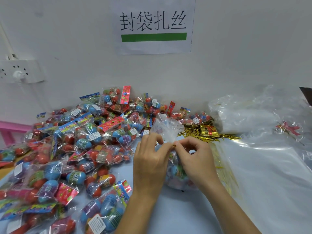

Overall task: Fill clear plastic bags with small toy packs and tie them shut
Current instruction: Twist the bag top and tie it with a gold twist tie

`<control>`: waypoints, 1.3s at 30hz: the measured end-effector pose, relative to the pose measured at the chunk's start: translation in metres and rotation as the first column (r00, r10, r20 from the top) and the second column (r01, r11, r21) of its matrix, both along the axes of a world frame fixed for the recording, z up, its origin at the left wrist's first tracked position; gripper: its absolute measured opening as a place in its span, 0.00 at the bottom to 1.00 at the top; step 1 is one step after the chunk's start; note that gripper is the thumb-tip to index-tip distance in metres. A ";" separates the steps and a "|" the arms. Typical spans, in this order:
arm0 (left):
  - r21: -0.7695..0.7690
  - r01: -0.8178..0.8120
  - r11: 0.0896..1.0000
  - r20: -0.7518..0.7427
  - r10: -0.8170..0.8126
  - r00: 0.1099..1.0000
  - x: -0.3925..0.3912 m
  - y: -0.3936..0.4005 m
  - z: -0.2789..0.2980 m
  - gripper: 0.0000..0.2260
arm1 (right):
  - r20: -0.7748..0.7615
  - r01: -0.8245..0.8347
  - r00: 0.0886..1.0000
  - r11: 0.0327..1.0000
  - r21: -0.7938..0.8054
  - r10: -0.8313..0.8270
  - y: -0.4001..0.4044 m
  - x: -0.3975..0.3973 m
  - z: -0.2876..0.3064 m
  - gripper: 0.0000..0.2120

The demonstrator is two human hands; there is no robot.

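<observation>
A clear plastic bag (166,128) filled with colourful toy packs stands on the table in front of me, its gathered top flaring upward. My left hand (150,159) and my right hand (197,157) meet at the bag's neck. Both pinch a short gold twist tie (174,145) that sits across the gathered plastic. The bag's filled lower part (176,173) is mostly hidden between my hands. A big heap of small toy packs (81,146) with blue and red eggs spreads over the left half of the table.
Loose gold twist ties (206,132) lie in a pile behind my right hand. A stack of empty clear bags (263,132) covers the right side. A paper sign (153,26) hangs on the wall, a power strip (20,70) at left. Pink furniture (10,129) stands far left.
</observation>
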State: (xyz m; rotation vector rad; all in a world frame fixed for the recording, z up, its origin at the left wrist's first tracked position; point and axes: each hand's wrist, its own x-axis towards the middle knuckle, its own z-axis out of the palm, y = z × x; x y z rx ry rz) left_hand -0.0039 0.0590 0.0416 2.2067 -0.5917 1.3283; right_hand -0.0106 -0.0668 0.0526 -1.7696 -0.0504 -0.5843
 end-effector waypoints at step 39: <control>-0.814 -0.016 0.581 -0.426 -0.578 0.696 0.006 -0.013 0.005 0.04 | 0.075 0.043 0.996 0.999 -0.001 -0.042 0.006 -0.004 -0.005 0.05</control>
